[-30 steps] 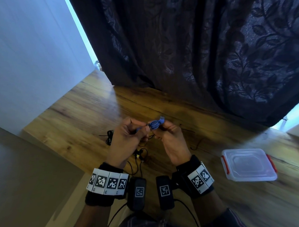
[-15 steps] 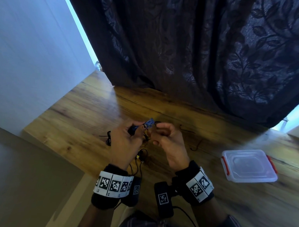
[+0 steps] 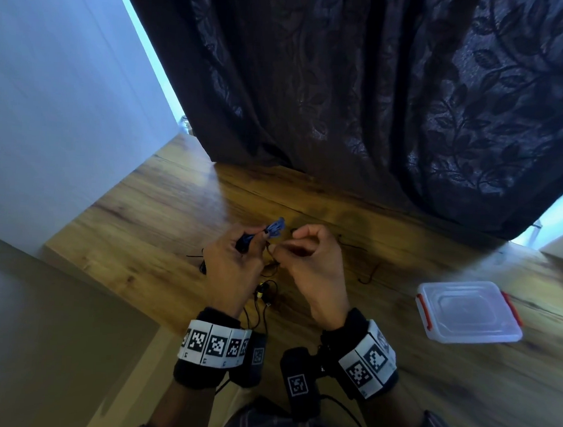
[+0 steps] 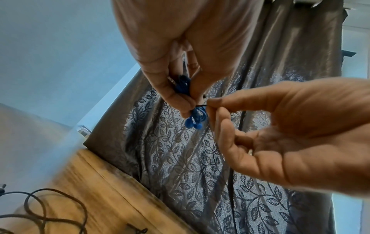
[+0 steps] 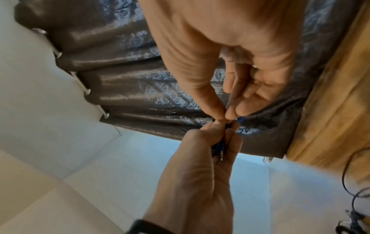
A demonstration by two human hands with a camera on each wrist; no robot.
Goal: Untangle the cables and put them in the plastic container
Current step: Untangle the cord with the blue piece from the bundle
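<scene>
My left hand (image 3: pixel 256 243) grips a bundled blue earphone cable (image 3: pixel 275 227) above the wooden table (image 3: pixel 137 226). In the left wrist view the blue cable (image 4: pixel 197 116) sticks out below the left fingertips, its earbuds hanging. My right hand (image 3: pixel 280 245) is just to its right and pinches a thin black cable (image 4: pixel 201 105) that runs into the bundle. The right wrist view shows a metal jack plug (image 5: pixel 221 152) inside the left fist. The clear plastic container (image 3: pixel 469 313) with red clips lies to the right, lid on.
Loose black cables (image 3: pixel 265 293) lie on the table under my hands, and another thin black strand (image 3: pixel 369 273) lies further right. A dark leaf-patterned curtain (image 3: pixel 359 103) hangs along the table's far edge. A pale wall (image 3: pixel 52 106) stands at the left.
A second ago both hands held the blue bundle. Now only the left hand holds it, and the right hand has shifted slightly right and pinches a black strand.
</scene>
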